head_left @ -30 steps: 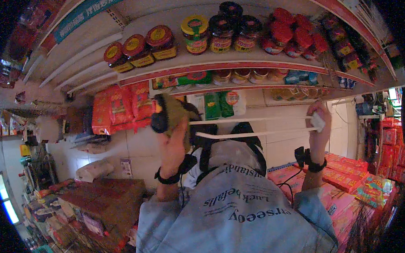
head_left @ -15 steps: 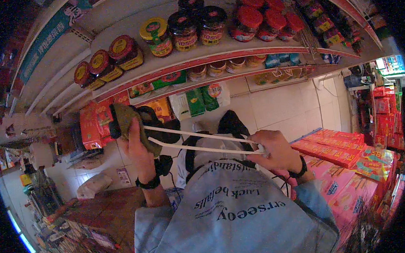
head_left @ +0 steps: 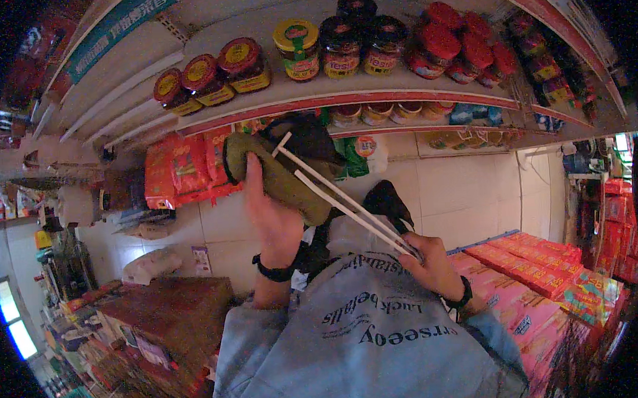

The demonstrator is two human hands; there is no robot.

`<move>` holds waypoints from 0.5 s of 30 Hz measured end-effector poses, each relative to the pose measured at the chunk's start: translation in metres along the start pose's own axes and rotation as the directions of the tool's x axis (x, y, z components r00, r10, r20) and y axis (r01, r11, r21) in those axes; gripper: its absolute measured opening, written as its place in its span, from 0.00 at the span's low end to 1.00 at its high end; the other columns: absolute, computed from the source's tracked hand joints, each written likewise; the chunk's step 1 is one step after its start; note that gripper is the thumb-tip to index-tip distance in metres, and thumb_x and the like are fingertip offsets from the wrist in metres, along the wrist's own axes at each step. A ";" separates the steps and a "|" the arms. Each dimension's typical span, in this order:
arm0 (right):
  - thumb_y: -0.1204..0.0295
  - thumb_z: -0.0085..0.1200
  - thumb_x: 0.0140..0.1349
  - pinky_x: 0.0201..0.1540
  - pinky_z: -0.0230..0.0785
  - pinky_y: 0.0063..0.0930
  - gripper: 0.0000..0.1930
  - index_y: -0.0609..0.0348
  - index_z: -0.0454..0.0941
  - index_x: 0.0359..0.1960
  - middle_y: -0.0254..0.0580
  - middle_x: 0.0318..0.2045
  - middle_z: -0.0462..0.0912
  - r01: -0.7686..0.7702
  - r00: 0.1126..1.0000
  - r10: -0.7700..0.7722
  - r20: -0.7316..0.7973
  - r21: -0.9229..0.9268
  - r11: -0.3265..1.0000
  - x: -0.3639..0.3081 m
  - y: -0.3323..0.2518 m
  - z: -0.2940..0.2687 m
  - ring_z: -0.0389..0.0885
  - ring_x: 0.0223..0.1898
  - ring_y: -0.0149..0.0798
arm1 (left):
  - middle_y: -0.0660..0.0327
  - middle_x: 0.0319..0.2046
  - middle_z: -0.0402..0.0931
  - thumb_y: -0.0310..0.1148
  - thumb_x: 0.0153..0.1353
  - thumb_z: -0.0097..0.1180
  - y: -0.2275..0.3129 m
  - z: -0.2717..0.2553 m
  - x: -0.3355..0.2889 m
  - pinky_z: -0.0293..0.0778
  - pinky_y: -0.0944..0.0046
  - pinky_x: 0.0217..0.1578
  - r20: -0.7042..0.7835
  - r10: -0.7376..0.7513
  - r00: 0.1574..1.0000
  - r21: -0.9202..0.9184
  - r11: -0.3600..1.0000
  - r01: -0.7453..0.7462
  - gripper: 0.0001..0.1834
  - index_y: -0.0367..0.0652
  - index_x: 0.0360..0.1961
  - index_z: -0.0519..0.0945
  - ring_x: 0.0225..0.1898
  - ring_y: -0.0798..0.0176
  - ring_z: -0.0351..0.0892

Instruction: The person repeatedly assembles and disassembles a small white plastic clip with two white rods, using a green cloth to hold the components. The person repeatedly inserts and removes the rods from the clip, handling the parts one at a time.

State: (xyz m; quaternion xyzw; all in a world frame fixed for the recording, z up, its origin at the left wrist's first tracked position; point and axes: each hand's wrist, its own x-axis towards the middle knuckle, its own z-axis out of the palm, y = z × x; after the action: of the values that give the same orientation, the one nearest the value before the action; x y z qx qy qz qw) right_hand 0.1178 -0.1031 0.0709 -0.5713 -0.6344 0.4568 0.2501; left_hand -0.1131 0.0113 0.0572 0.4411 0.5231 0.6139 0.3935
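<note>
My left hand [head_left: 271, 219], slightly blurred, grips an olive-green item [head_left: 290, 182] with a black edge at its left end. Its exact kind I cannot make out. Beyond it and partly hidden by it is a black piece [head_left: 306, 139]; whether the two are joined I cannot tell. Two long thin white strips [head_left: 344, 201] run side by side from my right hand [head_left: 436, 265] up to the green item. The farther strip ends in a small crossbar; both lie over or in front of the green item. My right hand is closed around their near ends.
A shelf [head_left: 372, 101] with several jars [head_left: 298, 50] spans the far side. Red packages [head_left: 182, 169] stand below it at left. At right are stacked red boxes [head_left: 521, 258] and pink boxes [head_left: 523, 304]. A brown box-like surface [head_left: 174, 305] stands at near left.
The green item and my left hand have moved right and turned. The white strips now slope more steeply, with their far ends showing. My right hand has shifted slightly right and nearer.
</note>
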 end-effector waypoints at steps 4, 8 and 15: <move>0.66 0.49 0.50 0.24 0.62 0.33 0.11 0.64 0.70 0.26 0.51 0.17 0.70 -0.061 0.997 0.062 0.056 -0.007 0.998 -0.003 0.003 -0.001 0.70 0.19 0.46 | 0.64 0.46 0.68 0.42 0.60 0.40 0.032 0.013 0.010 0.59 0.60 0.51 0.194 -0.380 0.904 -0.784 0.494 0.376 0.19 0.46 0.50 0.66 0.49 0.63 0.66; 0.65 0.49 0.52 0.24 0.64 0.35 0.11 0.62 0.72 0.29 0.52 0.18 0.72 -0.006 1.000 0.006 -0.013 -0.053 0.999 -0.005 -0.003 0.000 0.73 0.21 0.51 | 0.64 0.46 0.68 0.43 0.61 0.37 0.034 0.015 0.011 0.59 0.60 0.51 0.173 -0.404 0.898 -0.813 0.456 0.362 0.19 0.47 0.49 0.66 0.48 0.62 0.66; 0.70 0.47 0.50 0.23 0.61 0.27 0.10 0.66 0.72 0.27 0.49 0.14 0.69 -0.034 0.999 0.032 -0.038 -0.054 0.998 0.008 -0.014 0.001 0.68 0.16 0.41 | 0.64 0.45 0.69 0.44 0.61 0.36 0.035 0.015 0.004 0.59 0.59 0.51 0.257 -0.371 0.892 -0.827 0.393 0.402 0.19 0.48 0.49 0.67 0.47 0.61 0.67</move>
State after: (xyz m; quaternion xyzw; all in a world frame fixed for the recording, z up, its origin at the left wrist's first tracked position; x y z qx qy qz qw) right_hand 0.1083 -0.0944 0.0814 -0.5967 -0.6324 0.4327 0.2382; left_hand -0.1011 0.0147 0.0937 0.0596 0.2259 0.6758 0.6990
